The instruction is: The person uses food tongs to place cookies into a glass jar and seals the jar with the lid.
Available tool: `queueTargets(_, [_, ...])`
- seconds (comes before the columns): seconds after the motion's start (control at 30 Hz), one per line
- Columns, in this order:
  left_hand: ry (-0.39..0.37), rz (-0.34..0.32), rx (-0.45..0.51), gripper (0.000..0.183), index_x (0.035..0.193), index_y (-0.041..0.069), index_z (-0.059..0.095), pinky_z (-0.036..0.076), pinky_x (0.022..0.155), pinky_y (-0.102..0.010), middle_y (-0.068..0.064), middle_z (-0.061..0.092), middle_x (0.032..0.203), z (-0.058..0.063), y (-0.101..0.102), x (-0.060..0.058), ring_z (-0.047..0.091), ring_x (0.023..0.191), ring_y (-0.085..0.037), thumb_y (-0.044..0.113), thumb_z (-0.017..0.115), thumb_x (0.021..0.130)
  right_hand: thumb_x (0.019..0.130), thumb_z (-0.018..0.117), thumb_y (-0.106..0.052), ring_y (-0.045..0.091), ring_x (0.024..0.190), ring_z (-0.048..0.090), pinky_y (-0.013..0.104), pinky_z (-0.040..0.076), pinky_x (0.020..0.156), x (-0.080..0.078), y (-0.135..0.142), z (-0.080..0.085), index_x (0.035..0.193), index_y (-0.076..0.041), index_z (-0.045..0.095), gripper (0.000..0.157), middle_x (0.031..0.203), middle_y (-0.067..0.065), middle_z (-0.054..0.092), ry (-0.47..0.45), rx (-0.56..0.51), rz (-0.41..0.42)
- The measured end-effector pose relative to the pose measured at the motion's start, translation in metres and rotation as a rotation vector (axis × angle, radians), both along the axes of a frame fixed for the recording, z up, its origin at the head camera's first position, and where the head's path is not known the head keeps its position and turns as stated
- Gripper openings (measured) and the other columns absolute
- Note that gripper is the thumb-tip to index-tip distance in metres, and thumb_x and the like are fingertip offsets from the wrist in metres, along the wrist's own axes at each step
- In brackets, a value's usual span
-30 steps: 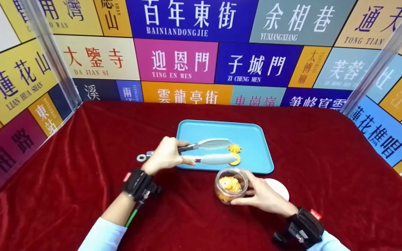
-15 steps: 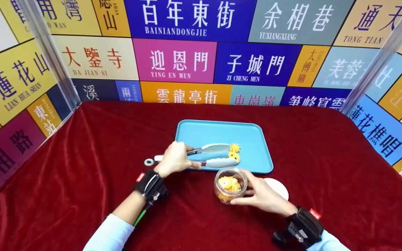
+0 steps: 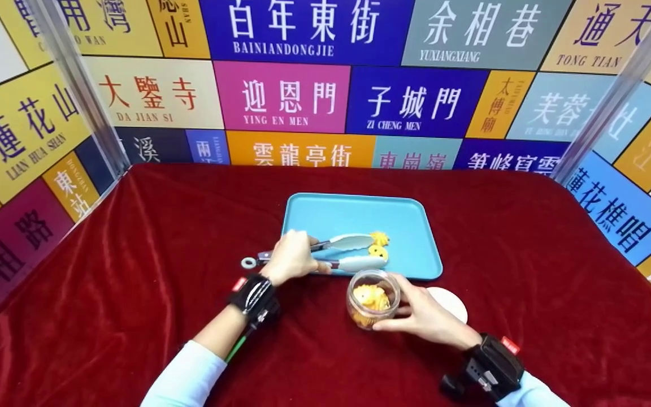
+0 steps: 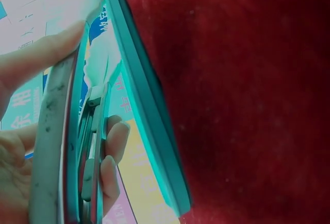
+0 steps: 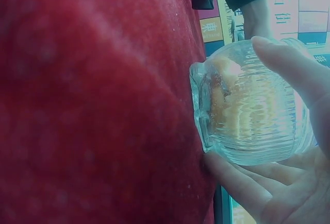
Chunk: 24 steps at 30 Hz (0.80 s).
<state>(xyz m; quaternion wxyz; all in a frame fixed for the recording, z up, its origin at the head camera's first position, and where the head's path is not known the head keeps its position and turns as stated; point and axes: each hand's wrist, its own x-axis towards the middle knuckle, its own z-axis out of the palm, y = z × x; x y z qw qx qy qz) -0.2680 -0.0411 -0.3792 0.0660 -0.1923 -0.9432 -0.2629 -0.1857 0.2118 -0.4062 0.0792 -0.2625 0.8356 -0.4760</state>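
On the right half of the blue tray (image 3: 354,212), toward the near edge: a ring cookie (image 3: 374,250) and, just behind, a flower-shaped cookie (image 3: 380,238). Both well to the right of the left grip (image 3: 293,257), out along the line of the tongs (image 3: 354,263) clasped in it, thumb on one arm, fingers round the other. Blades spread, long axis running left to right, much like that of the tray. Ring cookie between the two tips; flower-shaped cookie at the far tip, no telling contact there from a narrow gap. For any squeeze of the blades, ring cookie seemingly the better placed. Also near, but across the tray's rim, the right grip (image 3: 428,317), curled round a clear jar (image 3: 372,278) upright on the red-draped worktop (image 3: 201,237), mouth open, more cookies (image 3: 372,298) inside. Just beyond that grip, a white lid (image 3: 451,305), partly hidden. In looks, golden yellow and small: one round, flat and apparently holed, the other ridged like petals. Probably crumbly, so best suited to light pressure.
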Motion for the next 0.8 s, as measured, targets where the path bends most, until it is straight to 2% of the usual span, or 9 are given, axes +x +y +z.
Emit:
queueTargets(0.5, [-0.005, 0.013, -0.049, 0.031, 0.059, 0.009, 0.063, 0.034, 0.051, -0.030, 0.007, 0.039, 0.052, -0.0018, 0.0049, -0.0037, 0.041, 0.057, -0.015, 0.030, 0.086, 0.063, 0.077, 0.078, -0.023, 0.030, 0.113, 0.056, 0.027, 0.051, 0.084, -0.0003, -0.0007, 0.0004, 0.137, 0.000, 0.033, 0.078, 0.129, 0.020, 0.050, -0.005, -0.001, 0.002])
queueTargets(0.8, [0.009, 0.016, -0.062, 0.026, 0.069, 0.009, 0.071, 0.045, 0.058, -0.039, 0.003, 0.048, 0.058, -0.0018, 0.0062, -0.0030, 0.047, 0.062, -0.018, 0.031, 0.085, 0.063, 0.077, 0.077, -0.022, 0.031, 0.113, 0.055, 0.027, 0.051, 0.084, -0.0007, 0.0000, -0.0007, 0.137, 0.002, 0.032, 0.079, 0.130, 0.021, 0.048, -0.009, -0.004, 0.005])
